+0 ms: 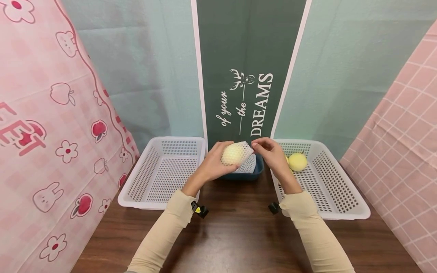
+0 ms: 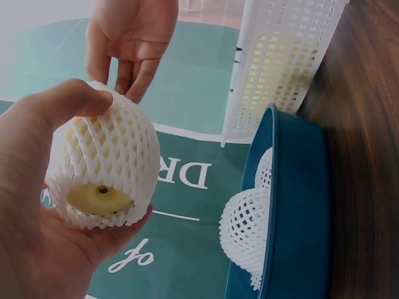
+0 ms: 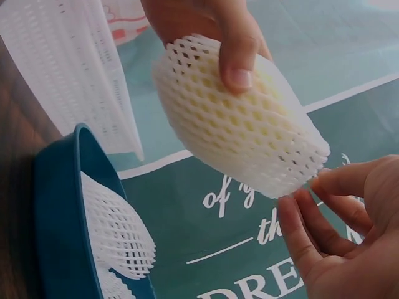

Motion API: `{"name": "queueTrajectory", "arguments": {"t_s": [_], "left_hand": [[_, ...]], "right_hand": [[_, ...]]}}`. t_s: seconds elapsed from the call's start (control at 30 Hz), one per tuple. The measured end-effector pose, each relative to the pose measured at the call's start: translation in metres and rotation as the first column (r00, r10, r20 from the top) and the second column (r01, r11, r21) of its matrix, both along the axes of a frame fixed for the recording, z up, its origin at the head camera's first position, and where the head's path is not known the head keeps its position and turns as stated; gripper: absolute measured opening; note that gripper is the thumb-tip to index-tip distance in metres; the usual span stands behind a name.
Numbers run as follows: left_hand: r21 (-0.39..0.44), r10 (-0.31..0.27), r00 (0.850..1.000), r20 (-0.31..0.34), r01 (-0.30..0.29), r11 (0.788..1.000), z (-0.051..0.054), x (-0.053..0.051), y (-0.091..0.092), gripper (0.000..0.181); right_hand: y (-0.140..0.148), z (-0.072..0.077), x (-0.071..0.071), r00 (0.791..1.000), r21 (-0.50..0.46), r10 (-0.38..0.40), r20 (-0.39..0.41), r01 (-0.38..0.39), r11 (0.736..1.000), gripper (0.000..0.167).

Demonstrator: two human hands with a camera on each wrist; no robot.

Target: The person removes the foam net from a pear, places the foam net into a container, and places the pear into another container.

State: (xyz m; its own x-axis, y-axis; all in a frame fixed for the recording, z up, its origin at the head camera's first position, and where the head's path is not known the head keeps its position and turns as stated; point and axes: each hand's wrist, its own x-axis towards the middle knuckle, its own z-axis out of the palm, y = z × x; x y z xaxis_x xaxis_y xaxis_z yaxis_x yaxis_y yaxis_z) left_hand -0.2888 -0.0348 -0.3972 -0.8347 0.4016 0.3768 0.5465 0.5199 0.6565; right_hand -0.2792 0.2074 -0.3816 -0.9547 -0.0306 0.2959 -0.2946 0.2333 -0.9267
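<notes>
My left hand (image 1: 218, 159) grips a round, pale yellow fruit (image 2: 103, 198) wrapped in a white foam net sleeve (image 3: 230, 118). The kind of fruit is not certain; a small dark hollow shows at its uncovered end in the left wrist view. At the sleeve's other, loose end, my right hand (image 1: 273, 155) pinches the rim between thumb and fingertips (image 3: 290, 212). Both hands are raised above a blue basin (image 2: 302, 205), which holds more white foam nets (image 3: 121, 227). The palm side of the left hand is partly hidden by the fruit.
To the left on the brown wooden table (image 1: 235, 227) stands a white perforated basket (image 1: 126, 199). A second white basket (image 1: 351, 214) at the right holds yellow fruits (image 1: 298, 162), partly hidden by my right arm. Printed cloths (image 1: 164, 76) hang behind and at both sides.
</notes>
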Motion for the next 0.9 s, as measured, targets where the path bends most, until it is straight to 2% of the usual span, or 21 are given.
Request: {"name": "queueTrajectory", "arguments": {"t_s": [0.17, 0.3, 0.5, 0.67, 0.8, 0.9], "left_hand": [[-0.011, -0.035, 0.999, -0.003, 0.035, 0.999, -0.0003, -0.0004, -0.0016, 0.084], [0.002, -0.067, 0.998, 0.001, 0.067, 0.998, -0.0007, 0.0001, -0.0027, 0.084], [0.015, -0.099, 0.995, 0.014, 0.099, 0.995, -0.0005, 0.0005, -0.0025, 0.087], [0.063, -0.106, 0.993, 0.048, 0.103, 0.993, -0.0021, 0.0005, -0.0025, 0.092], [0.103, -0.110, 0.991, 0.069, 0.103, 0.989, -0.0031, 0.0014, -0.0031, 0.087], [0.112, -0.114, 0.992, 0.060, 0.107, 0.988, -0.0026, 0.0019, -0.0038, 0.082]], "right_hand": [[0.0028, 0.0053, 0.0001, 0.998, 0.062, 0.022, -0.056, -0.018, 0.998, 0.027], [0.0039, 0.0081, -0.0004, 0.996, 0.089, 0.061, -0.068, -0.055, 0.995, 0.024], [0.0051, 0.0096, 0.0012, 0.995, 0.133, 0.093, -0.027, -0.089, 0.987, 0.025], [0.0042, 0.0097, 0.0004, 0.993, 0.119, 0.120, 0.014, -0.121, 0.985, 0.029], [0.0040, 0.0094, -0.0004, 0.991, 0.142, 0.121, 0.058, -0.128, 0.982, 0.033], [0.0046, 0.0089, -0.0006, 0.989, 0.187, 0.127, 0.079, -0.140, 0.972, 0.035]]}}
